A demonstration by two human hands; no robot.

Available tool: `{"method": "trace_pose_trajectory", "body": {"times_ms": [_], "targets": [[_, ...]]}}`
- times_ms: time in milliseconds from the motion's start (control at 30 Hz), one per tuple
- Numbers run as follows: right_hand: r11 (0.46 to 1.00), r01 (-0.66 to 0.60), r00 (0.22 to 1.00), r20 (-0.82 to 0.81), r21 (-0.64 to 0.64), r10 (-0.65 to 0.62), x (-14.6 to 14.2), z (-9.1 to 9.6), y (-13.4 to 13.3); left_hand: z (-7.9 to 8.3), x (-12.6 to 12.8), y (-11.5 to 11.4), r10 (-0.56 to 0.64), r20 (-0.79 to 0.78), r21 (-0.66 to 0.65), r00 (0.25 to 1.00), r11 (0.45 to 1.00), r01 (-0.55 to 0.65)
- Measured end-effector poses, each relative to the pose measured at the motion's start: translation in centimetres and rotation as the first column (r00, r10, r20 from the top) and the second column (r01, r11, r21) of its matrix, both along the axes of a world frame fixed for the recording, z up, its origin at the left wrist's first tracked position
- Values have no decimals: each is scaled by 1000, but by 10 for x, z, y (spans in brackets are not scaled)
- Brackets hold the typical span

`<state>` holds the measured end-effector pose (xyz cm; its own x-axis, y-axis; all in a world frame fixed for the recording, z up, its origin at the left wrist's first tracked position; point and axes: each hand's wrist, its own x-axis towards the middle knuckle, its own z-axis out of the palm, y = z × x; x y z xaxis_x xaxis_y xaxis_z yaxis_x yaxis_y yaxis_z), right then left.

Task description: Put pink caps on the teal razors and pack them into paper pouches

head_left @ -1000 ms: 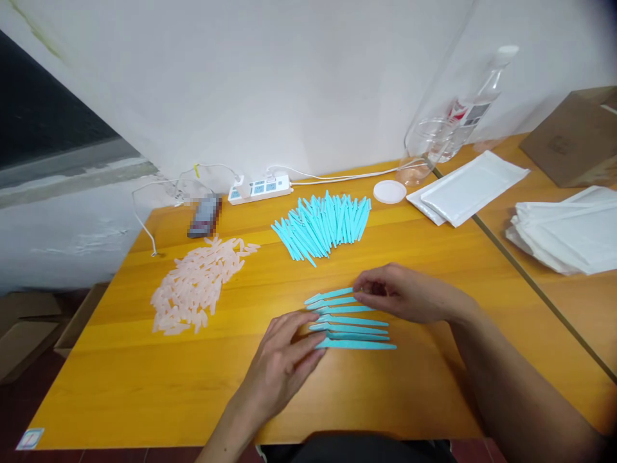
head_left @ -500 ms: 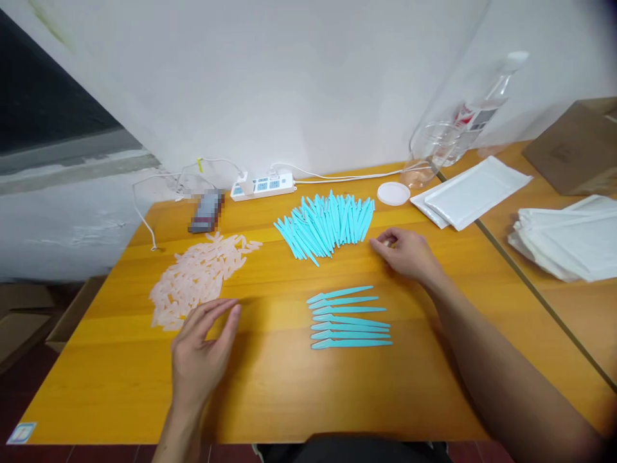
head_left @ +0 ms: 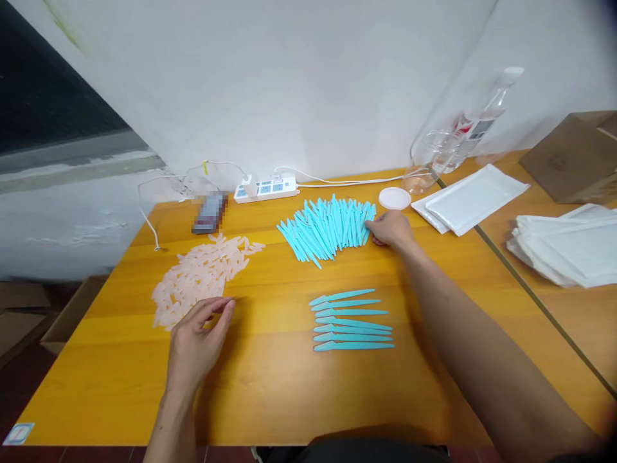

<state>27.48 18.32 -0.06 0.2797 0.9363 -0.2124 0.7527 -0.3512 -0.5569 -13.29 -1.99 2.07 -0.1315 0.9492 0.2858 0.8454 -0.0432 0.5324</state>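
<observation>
My right hand [head_left: 393, 228] reaches across the orange table [head_left: 270, 386] to the right edge of a fanned pile of light blue plastic sticks [head_left: 328, 228]. Its fingers are curled onto the outermost sticks. My left hand [head_left: 200, 341] hovers low at the near edge of a heap of pale pink plastic pieces [head_left: 200, 276], fingers loosely bent and apart, with nothing visible in them. Between the hands, several blue sticks [head_left: 351, 318] lie side by side in a neat row, untouched.
At the back stand a white power strip [head_left: 265, 188] with cables, a blurred phone [head_left: 208, 214], a white round lid [head_left: 394, 198], a clear jar [head_left: 429, 161] and a bottle [head_left: 477, 122]. White flat packs [head_left: 470, 196] and a cardboard box [head_left: 573, 157] lie to the right.
Both hands left the row of blue sticks. My right hand moved back to the blue pile; my left hand moved left to the pink heap.
</observation>
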Motion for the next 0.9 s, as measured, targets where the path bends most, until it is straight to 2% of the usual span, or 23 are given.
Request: {"method": "trace_pose_trajectory", "body": {"times_ms": [133, 300, 400, 500, 567, 667, 733, 800, 867, 900], "targets": [[998, 40, 992, -120, -55, -46, 0, 4, 6, -3, -15, 12, 85, -51, -52, 995, 995, -88], [998, 67, 952, -298, 1, -63, 9, 11, -4, -3, -27, 35, 157, -300, -77, 941, 979, -188], [996, 13, 886, -463, 86, 29, 20, 19, -26, -4, -29, 42, 108, -481, -81, 870, 983, -167], [979, -138, 795, -573, 148, 199, 29, 27, -56, -8, -26, 39, 39, -583, -72, 811, 992, -99], [950, -268, 792, -526, 159, 312, 30, 28, -74, -10, -22, 36, 24, -573, -54, 819, 996, -67], [874, -458, 783, -391, 164, 483, 23, 24, -93, -11, -17, 33, 17, -529, -95, 848, 992, -80], [825, -542, 766, -309, 162, 564, 13, 20, -100, -8, -14, 36, 32, -513, -152, 858, 980, -127], [797, -580, 756, -253, 167, 603, 3, 19, -104, -2, -9, 40, 65, -472, -165, 879, 973, -161], [784, -594, 747, -239, 181, 621, -5, 19, -108, 5, 3, 42, 95, -327, -134, 940, 980, -145], [779, -597, 740, -242, 192, 627, -7, 19, -109, 9, 12, 43, 94, -192, -127, 977, 985, -120]]}}
